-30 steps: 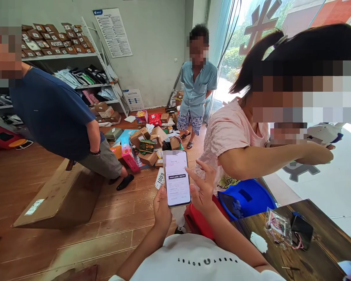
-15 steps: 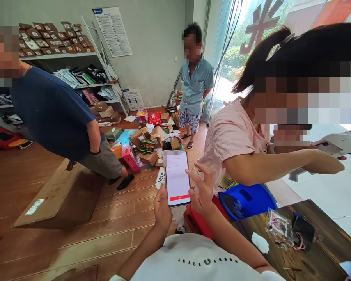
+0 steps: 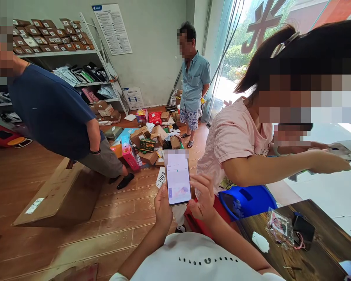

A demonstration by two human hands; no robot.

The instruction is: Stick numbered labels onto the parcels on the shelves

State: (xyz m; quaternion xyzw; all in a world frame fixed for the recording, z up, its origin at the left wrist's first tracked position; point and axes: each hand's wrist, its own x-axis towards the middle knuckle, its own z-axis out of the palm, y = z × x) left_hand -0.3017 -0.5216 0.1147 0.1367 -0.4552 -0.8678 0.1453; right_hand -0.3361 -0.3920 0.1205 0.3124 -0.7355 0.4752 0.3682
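My left hand (image 3: 163, 208) grips a smartphone (image 3: 178, 178) from below and holds it upright before me, its lit screen facing me. My right hand (image 3: 203, 197) hovers at the phone's right edge with fingers spread, a fingertip close to the screen. Behind the phone a white tag reading 1009 (image 3: 160, 177) lies on the wooden floor.
A person in a pink shirt (image 3: 236, 136) leans across at the right. A person in dark blue (image 3: 55, 113) bends at the left beside a flat cardboard box (image 3: 58, 195). Parcels (image 3: 146, 144) litter the floor. Another person (image 3: 193, 82) stands at the door. A wooden table (image 3: 333, 249) is at lower right.
The phone's screen has changed from a text page to one with a picture at the bottom. My right hand dropped slightly beside the phone. The person in pink reached farther right.
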